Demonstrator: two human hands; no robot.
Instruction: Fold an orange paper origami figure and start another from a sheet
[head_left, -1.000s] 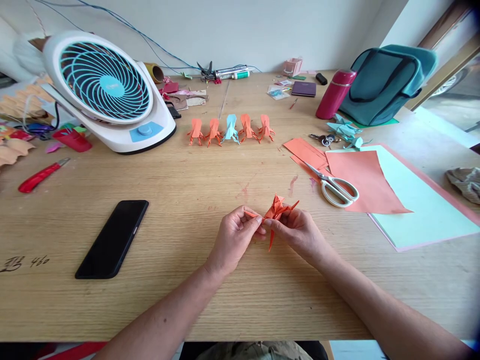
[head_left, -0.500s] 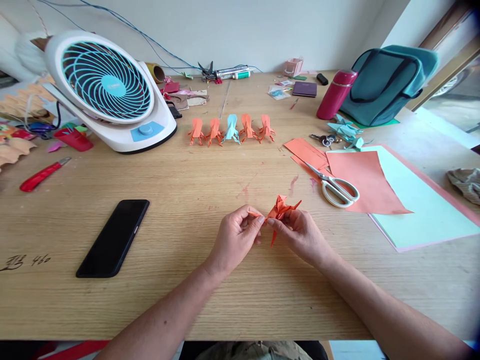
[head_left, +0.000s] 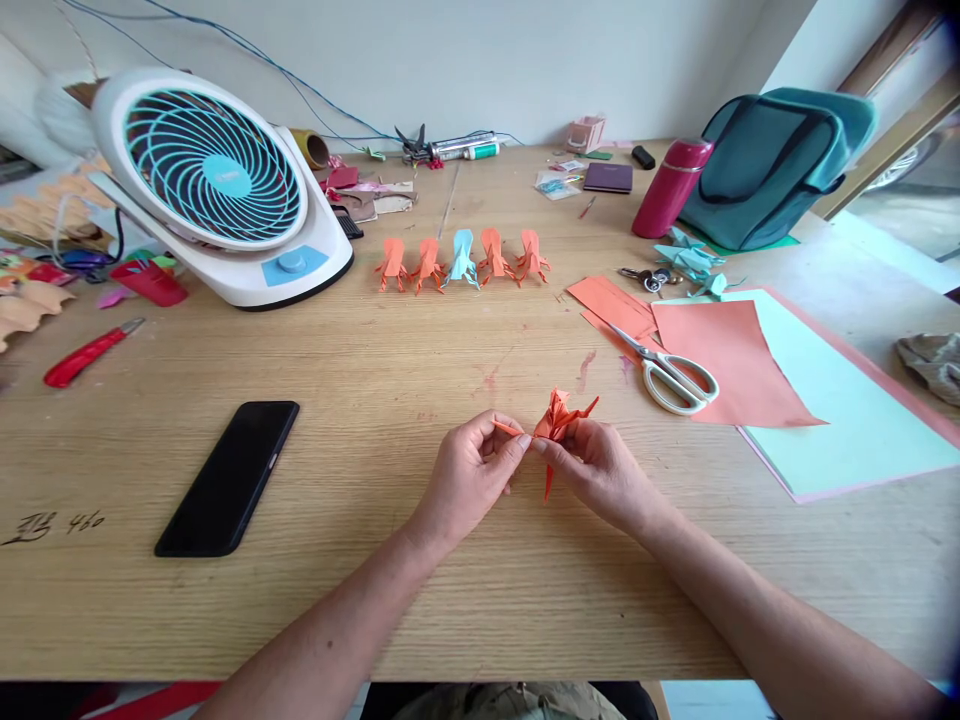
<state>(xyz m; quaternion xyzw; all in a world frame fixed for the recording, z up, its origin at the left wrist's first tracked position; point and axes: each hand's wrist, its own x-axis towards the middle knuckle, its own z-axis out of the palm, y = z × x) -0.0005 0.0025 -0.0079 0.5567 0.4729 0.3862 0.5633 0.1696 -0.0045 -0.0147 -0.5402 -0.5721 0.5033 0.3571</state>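
Observation:
A small orange origami figure (head_left: 558, 417) is held just above the wooden table (head_left: 375, 380) between both hands. My left hand (head_left: 469, 472) pinches a thin orange point on the figure's left side. My right hand (head_left: 596, 466) grips the figure's body from the right, fingers curled round it. One narrow orange tip hangs down between the two hands. Farther back stands a row of finished origami figures (head_left: 463, 259), several orange and one light blue.
White-handled scissors (head_left: 671, 375) lie on orange paper sheets (head_left: 720, 360) over a light green sheet (head_left: 840, 400) at right. A black phone (head_left: 229, 476) lies at left. A white fan (head_left: 214, 180), a red knife (head_left: 86, 352), a red flask (head_left: 670, 187) and a teal bag (head_left: 776, 165) stand around.
The hands have stayed in place with the orange figure; the fingers shifted slightly on its left point. Nothing else on the table moved.

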